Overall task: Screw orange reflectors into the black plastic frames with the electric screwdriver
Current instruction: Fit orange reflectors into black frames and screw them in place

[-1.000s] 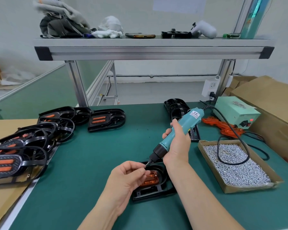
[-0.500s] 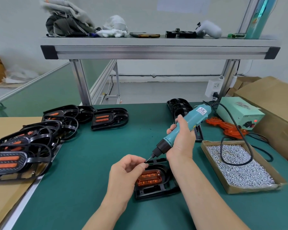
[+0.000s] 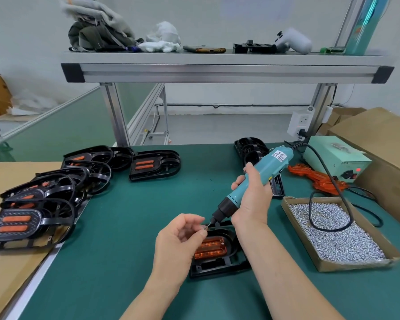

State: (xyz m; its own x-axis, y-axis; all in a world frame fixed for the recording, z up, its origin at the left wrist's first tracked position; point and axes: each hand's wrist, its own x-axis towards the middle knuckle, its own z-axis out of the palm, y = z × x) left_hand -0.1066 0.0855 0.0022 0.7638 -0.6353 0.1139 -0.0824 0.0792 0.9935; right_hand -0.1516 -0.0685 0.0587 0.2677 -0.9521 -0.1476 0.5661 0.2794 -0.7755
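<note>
A black plastic frame lies on the green mat in front of me with an orange reflector seated in it. My right hand grips the teal electric screwdriver, tilted so its bit points down-left just above the frame's far edge. My left hand pinches a small screw at the tip of the bit. Finished frames with orange reflectors lie at the left, several stacked.
A cardboard tray of screws sits at the right, with the screwdriver's black cable looping over it. Behind it are loose orange reflectors, a green power supply and empty black frames. Cardboard boxes stand at far right.
The view has shifted a little. My left fingers have opened out slightly around the screw at the bit tip. The screwdriver keeps about the same tilt over the frame.
</note>
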